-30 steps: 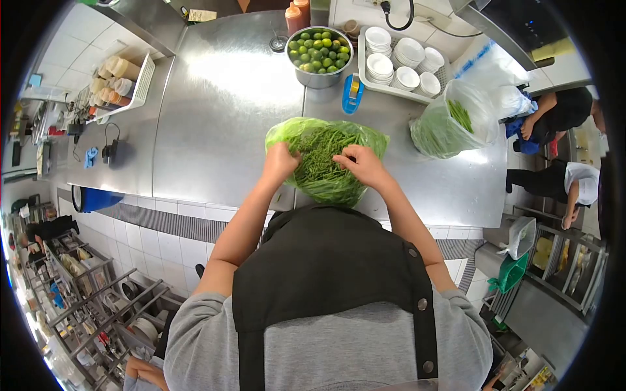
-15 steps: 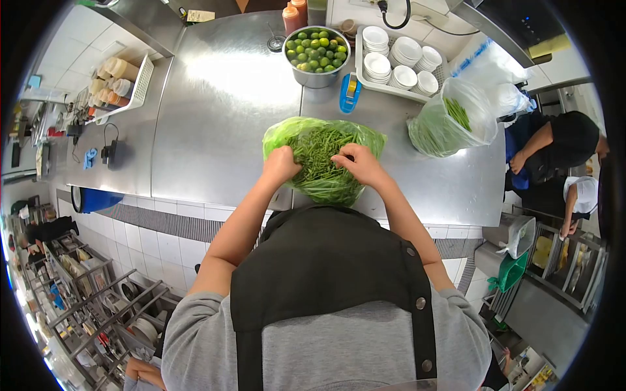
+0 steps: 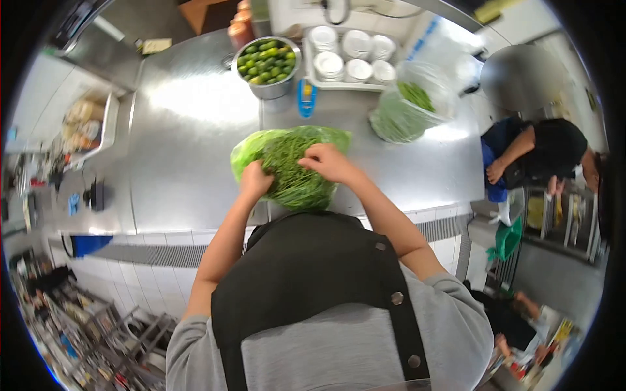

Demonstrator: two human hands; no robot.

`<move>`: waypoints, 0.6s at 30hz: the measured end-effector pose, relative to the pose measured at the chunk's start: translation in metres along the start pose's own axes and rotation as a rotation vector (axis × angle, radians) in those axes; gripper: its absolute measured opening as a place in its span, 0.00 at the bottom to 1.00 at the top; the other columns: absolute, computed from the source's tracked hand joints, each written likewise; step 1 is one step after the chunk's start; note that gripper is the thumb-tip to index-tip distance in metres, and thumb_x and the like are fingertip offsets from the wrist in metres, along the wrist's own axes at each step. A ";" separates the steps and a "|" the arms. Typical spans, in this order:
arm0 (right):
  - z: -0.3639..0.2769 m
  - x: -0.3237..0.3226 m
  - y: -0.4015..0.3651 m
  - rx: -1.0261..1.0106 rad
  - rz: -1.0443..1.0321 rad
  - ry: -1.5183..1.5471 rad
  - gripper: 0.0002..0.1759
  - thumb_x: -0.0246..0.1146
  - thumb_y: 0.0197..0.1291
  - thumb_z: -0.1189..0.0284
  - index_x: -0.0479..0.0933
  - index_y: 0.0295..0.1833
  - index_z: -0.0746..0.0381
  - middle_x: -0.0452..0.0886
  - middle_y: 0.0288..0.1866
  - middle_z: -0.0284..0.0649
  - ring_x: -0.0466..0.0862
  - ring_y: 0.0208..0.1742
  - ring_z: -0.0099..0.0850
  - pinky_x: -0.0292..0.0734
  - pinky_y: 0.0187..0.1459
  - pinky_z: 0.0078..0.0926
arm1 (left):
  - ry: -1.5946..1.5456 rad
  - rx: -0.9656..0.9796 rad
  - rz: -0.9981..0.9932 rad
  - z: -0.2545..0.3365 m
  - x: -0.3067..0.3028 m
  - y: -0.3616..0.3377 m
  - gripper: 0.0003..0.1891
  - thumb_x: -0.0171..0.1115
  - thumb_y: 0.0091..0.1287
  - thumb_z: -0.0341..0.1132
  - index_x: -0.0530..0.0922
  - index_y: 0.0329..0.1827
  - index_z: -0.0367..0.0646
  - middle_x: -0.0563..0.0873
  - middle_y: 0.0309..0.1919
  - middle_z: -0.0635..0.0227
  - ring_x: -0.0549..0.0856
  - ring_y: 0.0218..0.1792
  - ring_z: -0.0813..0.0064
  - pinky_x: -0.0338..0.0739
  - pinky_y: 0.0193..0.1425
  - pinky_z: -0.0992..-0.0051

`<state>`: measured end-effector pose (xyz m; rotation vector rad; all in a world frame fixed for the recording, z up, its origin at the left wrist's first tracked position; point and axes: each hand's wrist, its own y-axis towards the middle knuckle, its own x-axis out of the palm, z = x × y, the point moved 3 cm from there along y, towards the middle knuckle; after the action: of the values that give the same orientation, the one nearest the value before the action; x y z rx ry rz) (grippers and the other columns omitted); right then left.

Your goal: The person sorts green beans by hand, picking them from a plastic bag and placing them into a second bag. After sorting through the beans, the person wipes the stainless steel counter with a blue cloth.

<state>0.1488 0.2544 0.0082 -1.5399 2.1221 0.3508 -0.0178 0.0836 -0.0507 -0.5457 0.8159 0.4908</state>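
Chopped green stalks (image 3: 287, 159) fill an open, light green plastic bag (image 3: 246, 146) on the steel counter in front of me. My left hand (image 3: 256, 180) is at the bag's left side, its fingers bent at the edge of the greens; whatever they grip is hidden. Over the right part of the greens, my right hand (image 3: 324, 161) has thumb and fingertips pinched together, touching the pile. What is between those fingertips is too small to tell.
Behind the bag are a steel bowl of limes (image 3: 267, 64), a blue tape dispenser (image 3: 306, 98) and a white crate (image 3: 345, 85) of stacked white dishes. A clear bag of green stalks (image 3: 398, 117) stands right. Another person (image 3: 551, 146) is at the counter's right end.
The view has shifted and tilted, so the counter items appear further left. My left hand has loosened from a fist at the bag's edge and its fingers now reach into the greens.
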 end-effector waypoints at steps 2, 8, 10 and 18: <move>0.007 0.004 0.002 -0.037 0.008 -0.058 0.20 0.68 0.66 0.59 0.81 0.30 0.65 0.81 0.31 0.46 0.82 0.34 0.43 0.76 0.40 0.40 | 0.086 -0.017 -0.082 0.007 -0.010 -0.004 0.17 0.75 0.54 0.37 0.84 0.40 0.33 0.88 0.35 0.41 0.88 0.42 0.44 0.82 0.48 0.52; 0.014 0.004 -0.001 0.010 0.045 -0.004 0.21 0.69 0.63 0.57 0.79 0.28 0.64 0.82 0.27 0.50 0.83 0.31 0.49 0.76 0.38 0.46 | -0.005 0.101 -0.028 -0.011 -0.008 0.000 0.17 0.76 0.51 0.36 0.83 0.35 0.30 0.87 0.32 0.41 0.88 0.36 0.44 0.81 0.43 0.54; 0.011 0.000 -0.005 0.024 0.045 -0.009 0.20 0.69 0.63 0.59 0.79 0.28 0.65 0.81 0.27 0.49 0.82 0.31 0.47 0.75 0.38 0.44 | -0.104 0.099 -0.053 -0.007 -0.016 0.001 0.16 0.76 0.52 0.35 0.82 0.34 0.30 0.87 0.29 0.45 0.88 0.32 0.51 0.81 0.40 0.57; -0.003 0.009 0.000 -0.004 0.161 0.168 0.19 0.73 0.59 0.57 0.83 0.39 0.64 0.85 0.31 0.45 0.85 0.34 0.41 0.79 0.40 0.40 | -0.425 0.141 -0.136 0.072 -0.052 -0.024 0.09 0.75 0.59 0.28 0.81 0.35 0.35 0.84 0.27 0.72 0.79 0.29 0.80 0.76 0.36 0.73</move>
<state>0.1463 0.2455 0.0056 -1.4487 2.3846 0.2899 0.0050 0.1006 0.0368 -0.3455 0.4002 0.4015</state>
